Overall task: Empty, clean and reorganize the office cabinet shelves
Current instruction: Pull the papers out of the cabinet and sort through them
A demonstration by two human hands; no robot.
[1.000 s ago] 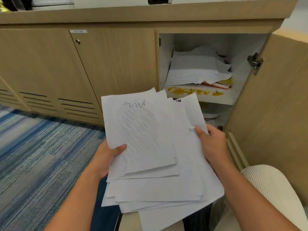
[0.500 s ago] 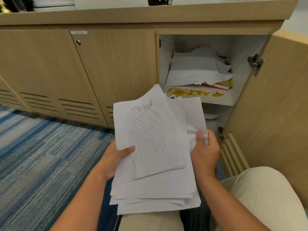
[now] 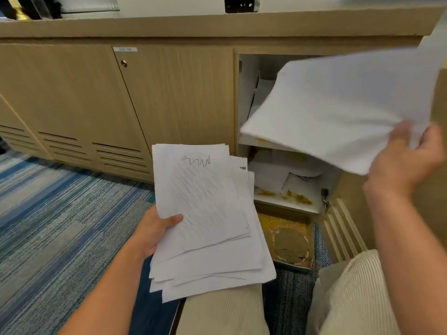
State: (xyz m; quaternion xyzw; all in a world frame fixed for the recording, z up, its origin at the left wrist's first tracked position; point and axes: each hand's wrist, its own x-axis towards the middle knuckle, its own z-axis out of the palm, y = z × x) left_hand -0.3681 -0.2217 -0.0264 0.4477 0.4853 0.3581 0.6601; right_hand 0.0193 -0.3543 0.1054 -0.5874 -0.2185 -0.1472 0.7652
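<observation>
My left hand (image 3: pixel 154 232) holds a stack of white papers (image 3: pixel 205 221) by its left edge, resting over my knee; the top sheet bears a pen scribble. My right hand (image 3: pixel 401 163) grips a second, blurred bundle of white sheets (image 3: pixel 343 105) in the air in front of the open cabinet (image 3: pixel 242 97), hiding most of the upper shelf. On the lower shelf (image 3: pixel 287 203) lie more loose papers (image 3: pixel 278 175) and yellow crumbs.
A dirty brown tray (image 3: pixel 287 240) with yellow crumbs sits on the floor before the cabinet. The open cabinet door (image 3: pixel 435 153) stands at the right. Closed wooden doors (image 3: pixel 121 100) and blue striped carpet (image 3: pixel 60 213) lie to the left.
My right hand let go of the stack and now lifts a separate bundle of sheets in front of the cabinet's upper shelf. My left hand alone keeps the first stack.
</observation>
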